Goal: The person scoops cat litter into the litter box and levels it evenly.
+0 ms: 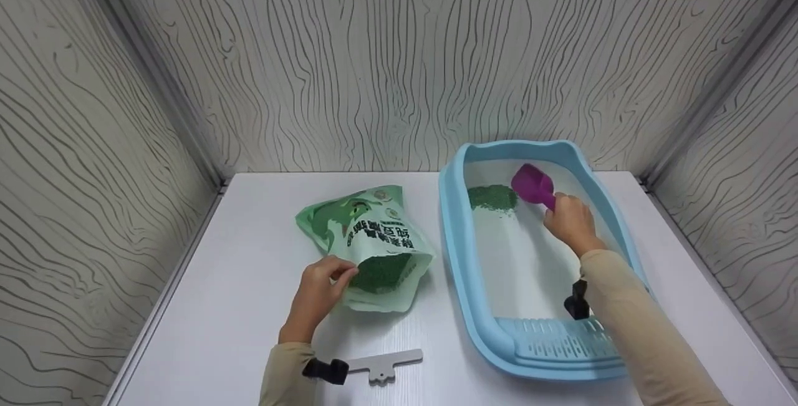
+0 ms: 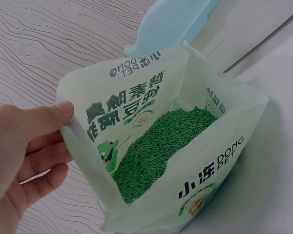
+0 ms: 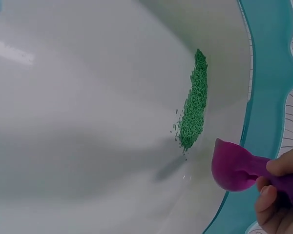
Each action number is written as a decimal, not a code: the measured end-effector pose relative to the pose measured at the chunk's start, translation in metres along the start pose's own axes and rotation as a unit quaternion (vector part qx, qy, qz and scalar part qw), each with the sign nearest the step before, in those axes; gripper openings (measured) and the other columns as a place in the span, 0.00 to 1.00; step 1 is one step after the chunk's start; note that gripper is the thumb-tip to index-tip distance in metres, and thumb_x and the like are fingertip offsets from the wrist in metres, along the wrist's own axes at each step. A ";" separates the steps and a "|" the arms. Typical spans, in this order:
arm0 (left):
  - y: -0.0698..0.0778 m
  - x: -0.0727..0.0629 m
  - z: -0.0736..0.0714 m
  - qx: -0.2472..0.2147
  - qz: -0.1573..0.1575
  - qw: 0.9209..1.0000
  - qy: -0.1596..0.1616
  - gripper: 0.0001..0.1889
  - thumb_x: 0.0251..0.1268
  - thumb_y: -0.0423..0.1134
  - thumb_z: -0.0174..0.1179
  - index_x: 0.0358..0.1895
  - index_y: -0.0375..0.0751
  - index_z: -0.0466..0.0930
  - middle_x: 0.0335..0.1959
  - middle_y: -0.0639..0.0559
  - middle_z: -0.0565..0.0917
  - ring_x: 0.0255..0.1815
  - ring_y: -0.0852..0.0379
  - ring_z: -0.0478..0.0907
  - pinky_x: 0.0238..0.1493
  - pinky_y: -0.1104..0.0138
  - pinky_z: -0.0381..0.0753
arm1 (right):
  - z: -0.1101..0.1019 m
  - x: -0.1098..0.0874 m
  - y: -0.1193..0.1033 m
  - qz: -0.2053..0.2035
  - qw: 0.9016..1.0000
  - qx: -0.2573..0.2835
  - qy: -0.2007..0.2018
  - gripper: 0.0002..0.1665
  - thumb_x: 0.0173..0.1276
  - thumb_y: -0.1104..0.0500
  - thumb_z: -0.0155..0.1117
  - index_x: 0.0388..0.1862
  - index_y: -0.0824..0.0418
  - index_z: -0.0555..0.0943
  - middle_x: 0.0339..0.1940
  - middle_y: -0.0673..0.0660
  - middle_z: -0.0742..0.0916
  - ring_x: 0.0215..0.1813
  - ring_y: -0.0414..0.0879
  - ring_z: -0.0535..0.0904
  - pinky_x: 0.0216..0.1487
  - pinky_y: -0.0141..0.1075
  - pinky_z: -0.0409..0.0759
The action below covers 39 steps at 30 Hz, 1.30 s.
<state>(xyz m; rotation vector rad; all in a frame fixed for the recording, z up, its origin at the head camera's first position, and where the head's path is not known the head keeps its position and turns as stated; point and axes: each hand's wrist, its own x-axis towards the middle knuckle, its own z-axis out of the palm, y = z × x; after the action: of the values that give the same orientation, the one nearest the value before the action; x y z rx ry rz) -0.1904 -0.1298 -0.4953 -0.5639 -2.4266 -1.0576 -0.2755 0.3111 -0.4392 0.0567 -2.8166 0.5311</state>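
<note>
My left hand pinches the rim of an opened pale green bag between thumb and fingers. Green cat litter pellets fill the bag's inside, and its mouth gapes toward me. My right hand grips the handle of a purple scoop, held over the far end of a blue litter box. A small pile of green pellets lies on the box's white floor, just left of the scoop in the head view. The scoop's bowl is seen from outside in the right wrist view.
A grey bag clip lies on the white table near my left wrist. A slotted blue grate spans the near end of the box. Wood-patterned walls enclose the table at the back and sides.
</note>
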 end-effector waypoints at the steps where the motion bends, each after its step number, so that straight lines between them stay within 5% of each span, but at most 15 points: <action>1: 0.000 0.000 0.000 -0.001 -0.001 1.000 0.000 0.02 0.59 0.34 0.66 0.31 0.41 0.86 0.25 0.52 0.85 0.27 0.60 0.81 0.31 0.71 0.81 | 0.000 0.000 -0.001 0.007 1.000 0.009 -0.006 0.11 0.61 0.69 0.54 0.34 0.80 0.76 0.27 0.74 0.81 0.26 0.59 0.75 0.32 0.56 0.74; 7: 0.001 0.001 0.000 0.000 -0.009 1.000 0.000 0.03 0.59 0.34 0.66 0.30 0.39 0.86 0.25 0.51 0.86 0.27 0.60 0.81 0.31 0.71 0.81 | 0.001 -0.002 -0.008 0.041 0.997 0.040 -0.047 0.10 0.63 0.66 0.53 0.32 0.76 0.75 0.22 0.63 0.76 0.27 0.50 0.65 0.29 0.41 0.65; 17: 0.000 0.000 0.001 0.001 -0.005 1.000 0.005 0.03 0.59 0.35 0.66 0.30 0.39 0.86 0.25 0.51 0.85 0.26 0.60 0.80 0.30 0.71 0.81 | -0.002 -0.007 -0.015 0.038 0.997 0.061 -0.037 0.07 0.62 0.67 0.55 0.27 0.72 0.74 0.19 0.56 0.70 0.25 0.48 0.64 0.27 0.37 0.60; 39: 0.001 0.001 0.001 0.000 0.003 1.000 0.007 0.02 0.59 0.34 0.66 0.30 0.39 0.86 0.25 0.52 0.85 0.27 0.59 0.80 0.31 0.70 0.81 | -0.021 -0.040 -0.025 0.102 0.978 0.137 -0.122 0.19 0.68 0.65 0.54 0.50 0.80 0.75 0.29 0.67 0.82 0.21 0.41 0.74 0.23 0.29 0.76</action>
<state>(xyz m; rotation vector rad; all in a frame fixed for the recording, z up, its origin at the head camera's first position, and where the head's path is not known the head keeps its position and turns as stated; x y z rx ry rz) -0.1907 -0.1283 -0.4952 -0.5617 -2.4104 -1.0561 -0.2298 0.2952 -0.4231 -0.1221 -2.9815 1.0240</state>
